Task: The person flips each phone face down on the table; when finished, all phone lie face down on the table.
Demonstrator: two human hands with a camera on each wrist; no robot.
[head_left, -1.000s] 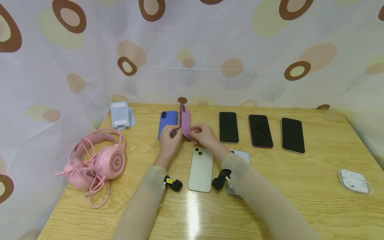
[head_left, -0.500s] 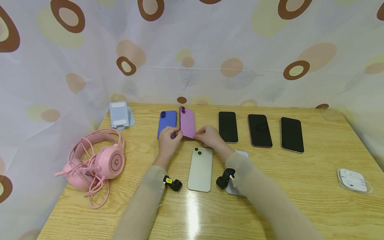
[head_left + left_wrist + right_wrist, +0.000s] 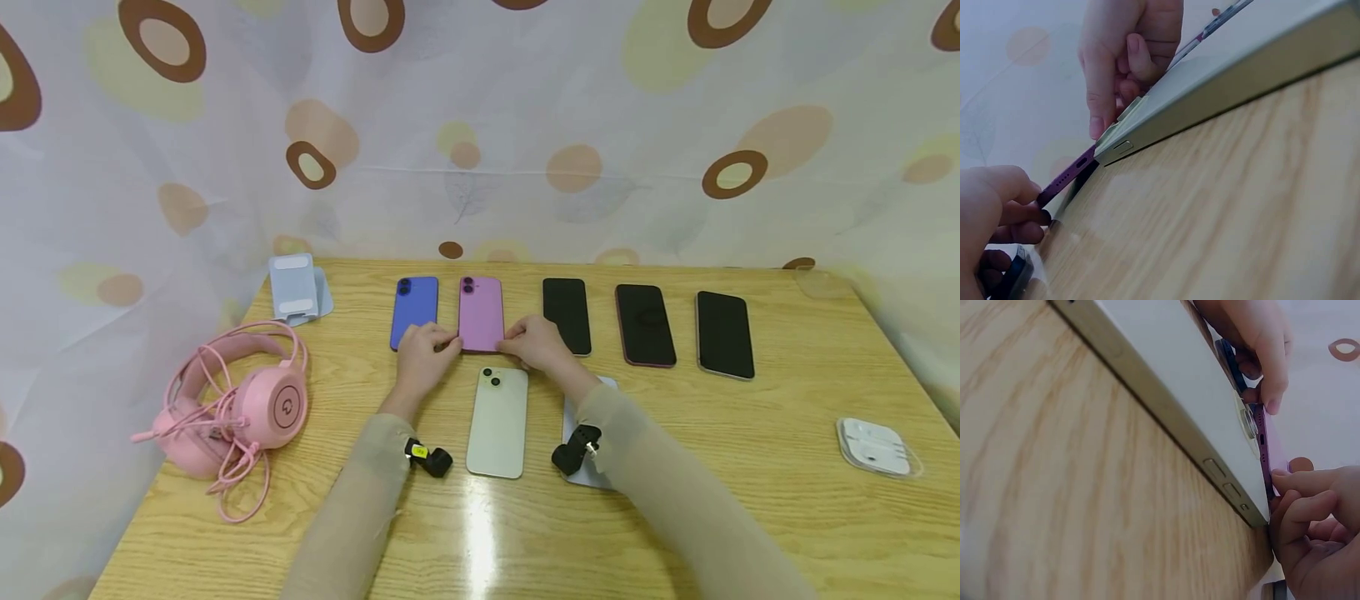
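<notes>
A pink phone (image 3: pixel 482 312) lies back side up, its two camera lenses at the top left. My left hand (image 3: pixel 426 357) pinches its lower left corner between thumb and fingers. At the lower right corner my right hand (image 3: pixel 534 343) pinches it too. In the left wrist view the phone's bottom edge (image 3: pixel 1069 176) shows its port, with a dark gap beneath it. A blue phone (image 3: pixel 415 310) lies just left of the pink one, close to my left fingers. Nearer to me, between my forearms, is a pale yellow-green phone (image 3: pixel 497 425), back up.
Three phones lie screen up to the right: a near one (image 3: pixel 567 315), a middle one (image 3: pixel 646 325) and a far one (image 3: pixel 724 335). My right forearm partly covers a pale phone (image 3: pixel 588 477). Pink headphones (image 3: pixel 240 408), a light blue stand (image 3: pixel 294 287) and boxed earphones (image 3: pixel 873 447) lie around.
The pink phone has come down from standing on its side edge to lying back up. My right hand has moved right with its corner; my left hand has stayed nearly in place.
</notes>
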